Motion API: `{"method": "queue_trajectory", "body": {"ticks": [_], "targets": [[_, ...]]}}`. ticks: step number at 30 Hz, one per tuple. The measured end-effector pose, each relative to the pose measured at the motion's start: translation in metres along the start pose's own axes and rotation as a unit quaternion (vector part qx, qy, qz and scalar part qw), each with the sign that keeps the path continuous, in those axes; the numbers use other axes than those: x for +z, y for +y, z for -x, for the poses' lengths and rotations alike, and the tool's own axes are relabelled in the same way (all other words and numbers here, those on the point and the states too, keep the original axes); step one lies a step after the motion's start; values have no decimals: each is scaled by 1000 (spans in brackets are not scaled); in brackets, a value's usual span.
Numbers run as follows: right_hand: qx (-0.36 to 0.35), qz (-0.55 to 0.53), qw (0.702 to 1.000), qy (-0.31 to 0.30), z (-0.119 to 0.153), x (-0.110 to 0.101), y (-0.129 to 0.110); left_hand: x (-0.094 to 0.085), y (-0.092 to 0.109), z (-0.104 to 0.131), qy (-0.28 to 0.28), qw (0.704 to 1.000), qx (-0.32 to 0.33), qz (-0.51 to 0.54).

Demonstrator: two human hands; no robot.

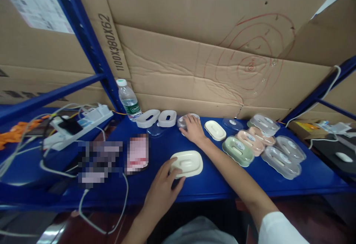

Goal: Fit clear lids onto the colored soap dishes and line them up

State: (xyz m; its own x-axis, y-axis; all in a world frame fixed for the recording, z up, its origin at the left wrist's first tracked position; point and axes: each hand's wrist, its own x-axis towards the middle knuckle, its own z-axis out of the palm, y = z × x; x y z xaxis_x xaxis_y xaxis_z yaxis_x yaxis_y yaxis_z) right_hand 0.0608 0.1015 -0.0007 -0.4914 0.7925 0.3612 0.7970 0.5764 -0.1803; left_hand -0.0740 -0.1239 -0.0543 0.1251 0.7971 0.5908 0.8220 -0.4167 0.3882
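The cream dish [189,163] lay flat on the blue worktop [211,183], near its front edge, hollow side up. Its long axis ran roughly left to right, the right end slightly higher in view; with both ends rounded alike, neither read as a front.

Behind it along the back stood a water bottle [129,101], two pale slotted trays [167,118] and a clear lid [159,131]. A second cream dish [215,130] sat to the right, its long axis slanting down rightward, beside a cluster of lidded cases [238,151] in green, pink and grey. Leftward were a blurred-out pink item [138,153], a power strip [91,121] and loose white cable [126,195]. Cardboard [172,58] marked with red rings walled the back, between blue metal posts [80,25].

The left hand [164,181] was half open, fingers part-curled over the cream dish's left end, thumb at the near rim; whether it gripped firmly could not be told. The right hand [193,128] reached back, fingers laid over a clear-topped grey case [182,122]; its grip could not be told either.
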Motion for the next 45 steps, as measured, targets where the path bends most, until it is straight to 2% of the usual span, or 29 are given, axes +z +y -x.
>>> {"method": "queue_trajectory", "body": {"ticks": [7,10,16,20,28,33,37,41,45], "targets": [[-47,-67,996,23,44,-7,36,-1,2,-2,6,1000,-13,-10],[-38,-69,997,-3,53,-6,45,-1,3,-2,5,1000,-11,-14],[20,-65,997,23,54,-9,51,0,1,-1,-6,1000,-10,-20],[6,-86,996,19,53,-16,51,0,1,-1,-10,1000,-6,-23],[-46,-54,997,-36,55,-33,52,-1,2,-1,-2,1000,-16,-3],[-112,-56,992,-17,63,-66,36,-1,2,-1,-24,997,-71,7],[-186,-53,981,-33,97,-89,4,-3,5,-4,-24,994,-107,28],[-238,-44,968,-67,137,-86,-24,-3,5,-3,-18,993,-109,37],[-258,-65,961,-79,153,-67,-32,0,0,0,-19,997,-71,23]]}}
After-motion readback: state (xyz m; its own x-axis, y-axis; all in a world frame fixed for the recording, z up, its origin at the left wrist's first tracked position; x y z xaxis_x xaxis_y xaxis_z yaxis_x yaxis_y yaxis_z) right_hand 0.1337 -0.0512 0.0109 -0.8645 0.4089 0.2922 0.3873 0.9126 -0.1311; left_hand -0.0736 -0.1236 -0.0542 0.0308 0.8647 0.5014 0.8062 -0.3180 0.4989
